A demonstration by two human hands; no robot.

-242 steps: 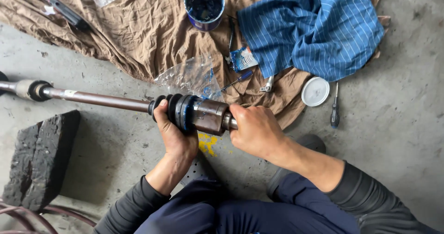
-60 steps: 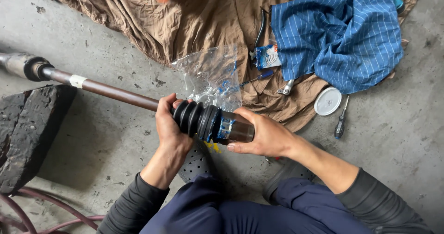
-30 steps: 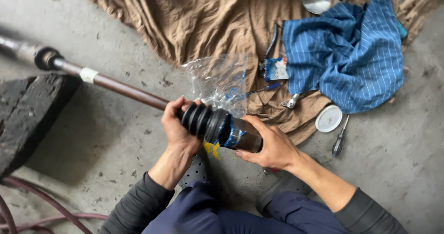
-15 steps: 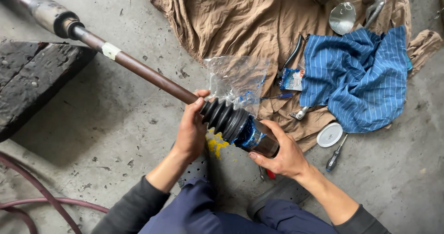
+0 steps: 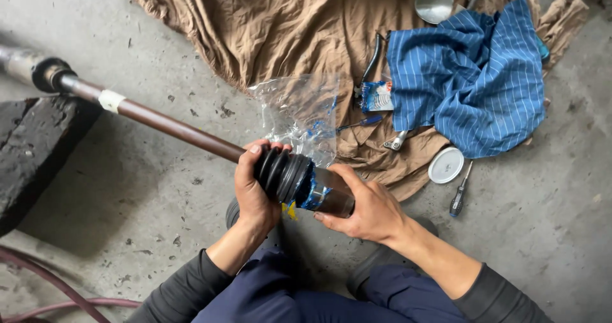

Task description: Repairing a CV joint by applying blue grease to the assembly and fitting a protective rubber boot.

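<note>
A long rusty-brown axle shaft [image 5: 166, 124] runs from the upper left down to the middle of the view. A black ribbed rubber boot [image 5: 280, 173] sits on its near end, with blue grease at the boot's wide mouth. My left hand [image 5: 254, 192] wraps around the narrow end of the boot. My right hand [image 5: 366, 205] grips the metal joint housing [image 5: 331, 195] that meets the boot's wide end. Both hands hold the assembly above the concrete floor, over my knees.
A brown cloth [image 5: 274, 36] lies on the floor with a blue striped rag [image 5: 475, 84], a clear plastic bag [image 5: 303, 116], pliers [image 5: 371, 61] and a metal lid [image 5: 434, 1]. A white cap [image 5: 445, 165] and screwdriver [image 5: 459, 192] lie right. A dark block [image 5: 38, 151] and hose [image 5: 51, 285] sit left.
The view has shifted, so the shaft now slopes more steeply from the upper left. My hands keep the same grip on the boot and the joint housing.
</note>
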